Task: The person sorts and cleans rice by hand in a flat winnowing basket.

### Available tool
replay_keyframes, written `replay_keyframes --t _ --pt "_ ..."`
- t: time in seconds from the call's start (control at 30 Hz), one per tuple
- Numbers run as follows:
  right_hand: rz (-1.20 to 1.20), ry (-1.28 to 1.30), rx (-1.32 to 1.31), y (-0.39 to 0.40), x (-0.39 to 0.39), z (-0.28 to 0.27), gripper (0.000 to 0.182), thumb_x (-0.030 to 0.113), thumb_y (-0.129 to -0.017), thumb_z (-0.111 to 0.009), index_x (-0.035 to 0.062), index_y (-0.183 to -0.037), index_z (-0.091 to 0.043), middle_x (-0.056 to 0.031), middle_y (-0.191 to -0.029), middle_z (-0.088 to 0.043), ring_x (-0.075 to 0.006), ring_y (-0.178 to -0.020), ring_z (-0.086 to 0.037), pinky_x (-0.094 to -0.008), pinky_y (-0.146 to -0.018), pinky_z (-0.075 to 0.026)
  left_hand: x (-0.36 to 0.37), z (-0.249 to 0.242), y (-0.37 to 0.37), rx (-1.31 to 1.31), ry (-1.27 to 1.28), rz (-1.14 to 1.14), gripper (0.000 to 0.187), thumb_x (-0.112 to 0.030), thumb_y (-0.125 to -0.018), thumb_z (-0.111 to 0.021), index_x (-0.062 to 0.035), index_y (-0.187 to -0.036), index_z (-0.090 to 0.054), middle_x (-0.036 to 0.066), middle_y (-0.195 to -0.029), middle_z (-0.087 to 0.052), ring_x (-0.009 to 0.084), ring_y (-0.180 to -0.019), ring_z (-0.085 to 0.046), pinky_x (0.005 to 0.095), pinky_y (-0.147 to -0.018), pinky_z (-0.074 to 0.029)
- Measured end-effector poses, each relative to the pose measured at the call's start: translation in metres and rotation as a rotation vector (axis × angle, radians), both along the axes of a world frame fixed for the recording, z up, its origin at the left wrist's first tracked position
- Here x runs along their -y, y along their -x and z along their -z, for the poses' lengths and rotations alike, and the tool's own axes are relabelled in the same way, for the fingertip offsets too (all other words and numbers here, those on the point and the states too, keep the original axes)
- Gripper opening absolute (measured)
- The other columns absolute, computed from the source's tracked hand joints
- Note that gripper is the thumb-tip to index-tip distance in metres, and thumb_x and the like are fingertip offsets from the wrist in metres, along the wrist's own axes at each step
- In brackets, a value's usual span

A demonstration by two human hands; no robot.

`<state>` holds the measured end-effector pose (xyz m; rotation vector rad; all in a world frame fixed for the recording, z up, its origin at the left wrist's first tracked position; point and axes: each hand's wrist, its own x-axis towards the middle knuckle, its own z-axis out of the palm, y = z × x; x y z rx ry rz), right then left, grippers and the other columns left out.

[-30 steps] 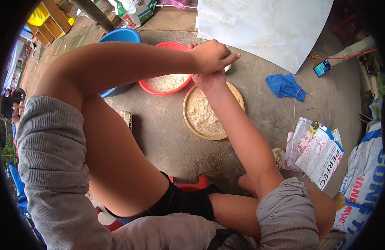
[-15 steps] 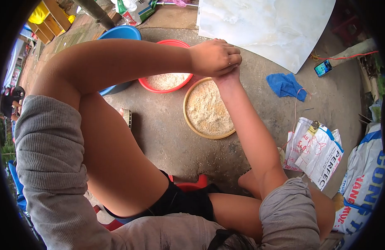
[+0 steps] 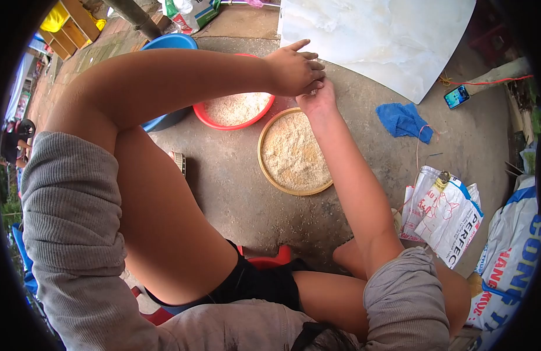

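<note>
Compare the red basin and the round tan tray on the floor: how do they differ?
Colour: the red basin is bright red, while the tan tray is yellowish-brown.
Depth: the red basin shows a raised inner wall; the tan tray looks shallower.
Place: the tan tray sits nearer the person, the red basin farther off.
Both are round, rest on the floor and hold pale, grainy material.

We see glossy plastic in the red basin (image 3: pixel 234 127), a matt, bamboo-like rim on the round tray (image 3: pixel 299 192), and coarse, matt grain (image 3: pixel 292 153) within it. The blue cloth (image 3: pixel 402 121) looks fluffy, the marble-patterned sheet (image 3: pixel 375 44) smooth, the concrete floor (image 3: pixel 223 193) rough.
</note>
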<state>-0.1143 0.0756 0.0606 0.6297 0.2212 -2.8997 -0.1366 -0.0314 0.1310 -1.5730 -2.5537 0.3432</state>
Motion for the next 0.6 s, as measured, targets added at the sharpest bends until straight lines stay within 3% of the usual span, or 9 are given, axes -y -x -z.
replay_keyframes --t 0.03,0.1,0.2,0.23,0.3,0.33,0.4,0.53,0.6 --pt "-0.002 0.0 0.001 0.004 0.001 0.005 0.022 0.018 -0.096 -0.033 0.0088 -0.105 -0.05 -0.003 -0.095 -0.059 -0.0097 -0.071 -0.062 -0.0206 -0.055 -0.054 0.001 0.0 0.001 0.001 0.0 -0.002 0.042 -0.039 -0.095 -0.034 -0.0148 -0.124 -0.052 0.002 -0.128 -0.052 0.0213 -0.126 -0.04 0.0463 -0.112 -0.015" --pt "-0.075 -0.081 0.136 0.011 0.003 0.018 0.019 0.017 -0.096 -0.034 0.0109 -0.095 -0.052 0.0017 -0.077 -0.057 -0.0046 -0.049 -0.051 -0.0164 -0.04 -0.041 0.002 0.001 0.004 0.12 0.178 -0.073 0.041 -0.038 -0.094 -0.036 -0.0166 -0.125 -0.052 0.002 -0.127 -0.053 0.0208 -0.125 -0.042 0.0469 -0.111 -0.016" --pt "-0.146 -0.1 0.192 0.012 0.006 0.042 0.026 0.022 -0.097 -0.034 0.0125 -0.078 -0.048 0.004 -0.059 -0.047 -0.0045 -0.04 -0.037 -0.0182 -0.036 -0.026 0.005 0.01 0.009 0.23 0.27 -0.07 0.035 -0.035 -0.093 -0.039 -0.0167 -0.118 -0.055 0.003 -0.118 -0.058 0.0208 -0.119 -0.047 0.0478 -0.11 -0.019" --pt "-0.146 -0.099 0.193 0.013 0.005 0.049 0.026 0.022 -0.097 -0.034 0.0125 -0.078 -0.048 0.004 -0.059 -0.047 -0.0045 -0.04 -0.037 -0.0182 -0.036 -0.026 0.006 0.013 0.013 0.231 0.271 -0.069 0.035 -0.035 -0.093 -0.039 -0.0167 -0.118 -0.055 0.003 -0.118 -0.058 0.0208 -0.119 -0.047 0.0478 -0.11 -0.019" --pt "-0.175 -0.273 0.402 0.013 0.001 0.064 0.035 0.027 -0.098 -0.034 0.013 -0.067 -0.041 0.0049 -0.053 -0.039 -0.0057 -0.039 -0.03 -0.02 -0.037 -0.018 0.01 0.022 0.021 0.263 0.27 0.031 0.026 -0.03 -0.091 -0.044 -0.0146 -0.104 -0.06 0.005 -0.104 -0.062 0.0205 -0.111 -0.053 0.0485 -0.108 -0.024" --pt "-0.175 -0.275 0.404 0.015 -0.003 0.071 0.035 0.027 -0.098 -0.034 0.013 -0.067 -0.041 0.0049 -0.053 -0.039 -0.0057 -0.039 -0.03 -0.02 -0.037 -0.018 0.012 0.027 0.025 0.266 0.268 0.031 0.026 -0.03 -0.091 -0.044 -0.0146 -0.104 -0.06 0.005 -0.104 -0.062 0.0205 -0.111 -0.053 0.0485 -0.108 -0.024" --pt "-0.235 -0.326 0.429 0.021 -0.018 0.085 0.037 0.031 -0.098 -0.033 0.0129 -0.066 -0.038 0.0046 -0.053 -0.037 -0.0071 -0.04 -0.029 -0.0224 -0.037 -0.019 0.017 0.036 0.031 0.269 0.158 0.084 0.02 -0.028 -0.085 -0.049 -0.0141 -0.083 -0.064 0.007 -0.082 -0.065 0.0245 -0.085 -0.063 0.0434 -0.098 -0.035" --pt "-0.262 -0.405 0.475 0.045 -0.045 0.111 0.034 0.032 -0.096 -0.039 0.0109 -0.07 -0.043 0.0015 -0.054 -0.041 -0.0086 -0.042 -0.035 -0.022 -0.039 -0.027 0.018 0.03 0.035 0.325 0.209 0.022 0.02 -0.027 -0.084 -0.05 -0.0132 -0.08 -0.065 0.008 -0.081 -0.065 0.0255 -0.082 -0.063 0.0421 -0.092 -0.038" --pt "-0.135 -0.478 0.572 0.058 -0.052 0.11 0.03 0.028 -0.096 -0.041 0.0077 -0.075 -0.048 -0.0016 -0.058 -0.046 -0.0117 -0.047 -0.042 -0.0242 -0.044 -0.037 0.019 0.027 0.037 0.392 0.279 -0.002 0.016 -0.022 -0.083 -0.051 -0.0096 -0.083 -0.061 0.01 -0.083 -0.063 0.0267 -0.085 -0.061 0.0451 -0.094 -0.037"
